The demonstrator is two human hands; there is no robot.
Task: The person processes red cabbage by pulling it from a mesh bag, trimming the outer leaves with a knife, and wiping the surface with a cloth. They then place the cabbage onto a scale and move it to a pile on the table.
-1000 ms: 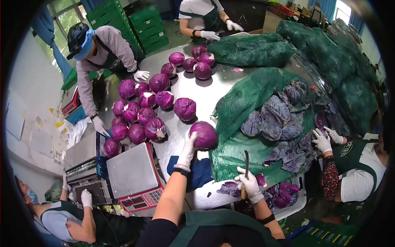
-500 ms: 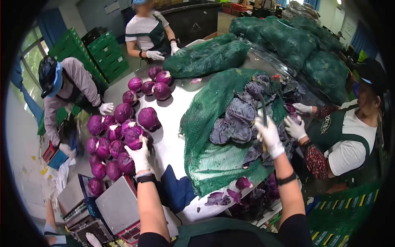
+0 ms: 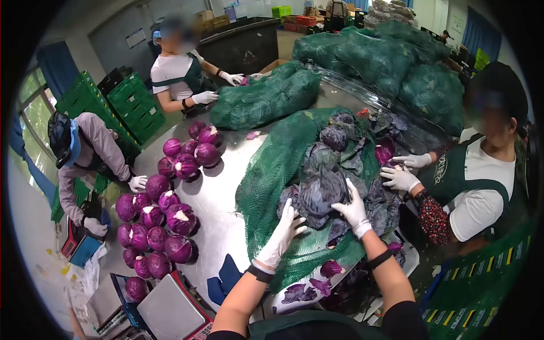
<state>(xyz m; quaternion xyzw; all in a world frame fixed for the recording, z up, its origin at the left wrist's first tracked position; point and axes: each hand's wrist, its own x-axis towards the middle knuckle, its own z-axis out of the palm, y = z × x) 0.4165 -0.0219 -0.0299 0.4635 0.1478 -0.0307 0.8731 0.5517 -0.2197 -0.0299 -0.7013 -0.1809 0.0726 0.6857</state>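
My left hand [image 3: 283, 233], in a white glove, is open with fingers spread at the near left side of a large dark purple cabbage [image 3: 320, 195]. That cabbage is blurred and still wears its dull outer leaves. At its right side is my gloved right hand [image 3: 353, 209], thumb against the leaves. A thin dark curved knife blade [image 3: 344, 180] shows beside its fingers; the handle is hidden. More untrimmed cabbages and loose leaves lie around it on the opened green net sack [image 3: 263, 181]. To the left, several peeled, shiny purple cabbages [image 3: 181, 219] sit on the metal table [image 3: 218, 198].
Scales [image 3: 173, 306] stand at the near left edge. Full net sacks [image 3: 374, 62] are piled at the back. A co-worker's gloved hands [image 3: 400, 178] hold a cabbage at right; two other people stand at left and far side. Green crates [image 3: 476, 283] are at lower right.
My left hand has let go of a peeled cabbage on the left and moved right to the sack. My right hand has lowered to the untrimmed cabbage. The view has shifted slightly.
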